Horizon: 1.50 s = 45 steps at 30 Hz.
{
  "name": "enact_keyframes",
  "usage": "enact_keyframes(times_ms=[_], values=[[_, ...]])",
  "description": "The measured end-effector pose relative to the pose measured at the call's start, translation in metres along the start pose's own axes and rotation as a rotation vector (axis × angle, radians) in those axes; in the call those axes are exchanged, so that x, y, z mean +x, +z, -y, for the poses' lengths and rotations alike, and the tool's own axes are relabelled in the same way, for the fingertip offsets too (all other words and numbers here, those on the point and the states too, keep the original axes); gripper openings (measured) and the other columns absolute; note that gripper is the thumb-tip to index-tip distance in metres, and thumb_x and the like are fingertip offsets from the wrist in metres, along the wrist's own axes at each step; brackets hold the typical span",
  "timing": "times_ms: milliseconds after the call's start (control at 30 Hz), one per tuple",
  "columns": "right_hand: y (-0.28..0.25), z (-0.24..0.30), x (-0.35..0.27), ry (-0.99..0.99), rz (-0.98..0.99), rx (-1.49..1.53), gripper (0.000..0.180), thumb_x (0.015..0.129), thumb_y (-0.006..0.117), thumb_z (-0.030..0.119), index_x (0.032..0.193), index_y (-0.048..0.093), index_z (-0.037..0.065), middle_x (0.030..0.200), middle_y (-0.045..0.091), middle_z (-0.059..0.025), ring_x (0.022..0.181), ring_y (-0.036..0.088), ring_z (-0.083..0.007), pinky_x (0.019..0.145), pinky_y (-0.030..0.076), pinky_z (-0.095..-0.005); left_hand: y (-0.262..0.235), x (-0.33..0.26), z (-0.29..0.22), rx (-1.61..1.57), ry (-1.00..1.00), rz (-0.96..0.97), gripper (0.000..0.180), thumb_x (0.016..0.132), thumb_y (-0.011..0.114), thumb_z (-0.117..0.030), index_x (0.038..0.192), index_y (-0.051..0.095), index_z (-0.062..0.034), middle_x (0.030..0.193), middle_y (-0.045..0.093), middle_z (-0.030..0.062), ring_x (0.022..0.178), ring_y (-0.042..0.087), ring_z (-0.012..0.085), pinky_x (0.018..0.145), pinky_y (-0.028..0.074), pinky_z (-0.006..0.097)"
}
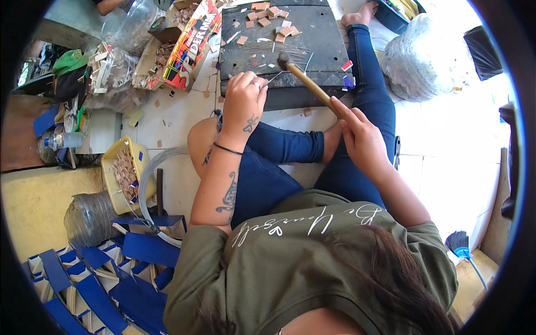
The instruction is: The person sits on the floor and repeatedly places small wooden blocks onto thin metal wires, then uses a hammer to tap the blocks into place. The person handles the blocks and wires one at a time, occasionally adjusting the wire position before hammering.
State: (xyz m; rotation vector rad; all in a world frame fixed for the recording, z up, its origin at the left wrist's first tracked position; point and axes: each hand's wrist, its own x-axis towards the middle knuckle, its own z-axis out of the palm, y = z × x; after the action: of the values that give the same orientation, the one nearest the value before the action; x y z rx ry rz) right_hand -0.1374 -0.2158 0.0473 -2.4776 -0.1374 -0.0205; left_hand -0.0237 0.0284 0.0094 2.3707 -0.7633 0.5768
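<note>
My right hand (360, 134) is closed round the wooden handle of a hammer (310, 84). The hammer's dark head hangs over the near part of a low black work block (318, 36). To its left, my left hand (245, 95) is closed, with fingertips pinching a thin metal wire (276, 77) that slants over the block near its front edge. Several cut wires (282, 50) lie loosely on the block, just beyond the hammer head. Farther back sit small brown squares (263, 21), some singly and some piled.
Left of the block stands a printed carton (190, 50) of brown pieces. A yellow basin (110, 181) holds more, beside a wire coil (144, 184). Blue boxes (95, 296) are stacked at lower left. A wrapped bundle (419, 58) stands right of my outstretched leg (371, 84).
</note>
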Motion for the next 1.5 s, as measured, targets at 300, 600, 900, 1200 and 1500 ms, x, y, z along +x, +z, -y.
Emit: enact_keyframes(times_ms=[300,600,900,1200,1500], values=[[0.008,-0.008,0.003,-0.003,-0.073,-0.042,0.053,0.093,0.052,0.009,0.144,0.044,0.024,0.087,0.054,-0.0127,0.071,0.061,-0.0335,0.063,0.05,-0.0433,0.0,0.002,0.004,-0.063,-0.069,0.011,0.005,0.078,0.068,-0.004,0.083,0.068,-0.0019,0.083,0.062,0.0108,0.085,0.06,0.0304,0.08,0.047,0.041],[0.009,-0.018,0.008,0.002,-0.138,0.078,0.048,0.094,0.05,0.002,0.141,0.049,0.014,0.092,0.056,-0.0161,0.08,0.06,-0.0329,0.076,0.049,-0.039,-0.003,0.0,0.011,-0.14,-0.169,-0.006,0.01,0.08,0.071,-0.004,0.089,0.07,0.0004,0.08,0.065,0.0086,0.07,0.061,0.0193,0.066,0.049,0.031],[0.001,-0.064,0.069,0.092,-0.343,-0.305,0.045,0.092,0.055,0.012,0.136,0.052,0.024,0.105,0.056,-0.0112,0.088,0.063,-0.0346,0.074,0.051,-0.0451,-0.041,-0.063,0.092,-0.44,-0.651,-0.424,0.015,0.086,0.072,-0.01,0.1,0.069,-0.0044,0.09,0.069,0.0041,0.077,0.062,0.0099,0.072,0.05,0.025],[0.002,-0.028,0.126,-0.266,-0.259,-0.361,0.035,0.084,0.068,0.025,0.118,0.066,0.014,0.113,0.063,-0.0072,0.111,0.058,-0.0276,0.095,0.04,-0.0422,-0.218,-0.247,0.272,-0.14,-0.987,-0.627,0.029,0.089,0.069,-0.015,0.111,0.063,0.0046,0.1,0.068,0.0098,0.086,0.065,0.0152,0.079,0.052,0.027],[0.045,0.001,0.204,-0.163,-0.024,-0.319,0.022,0.077,0.071,0.027,0.091,0.072,0.01,0.092,0.07,-0.0112,0.088,0.068,-0.0292,0.08,0.052,-0.041,-0.305,-0.294,0.313,0.666,-1.256,-0.263,0.026,0.087,0.067,-0.018,0.099,0.066,0.0049,0.098,0.071,0.0169,0.088,0.068,0.0282,0.08,0.052,0.035]])
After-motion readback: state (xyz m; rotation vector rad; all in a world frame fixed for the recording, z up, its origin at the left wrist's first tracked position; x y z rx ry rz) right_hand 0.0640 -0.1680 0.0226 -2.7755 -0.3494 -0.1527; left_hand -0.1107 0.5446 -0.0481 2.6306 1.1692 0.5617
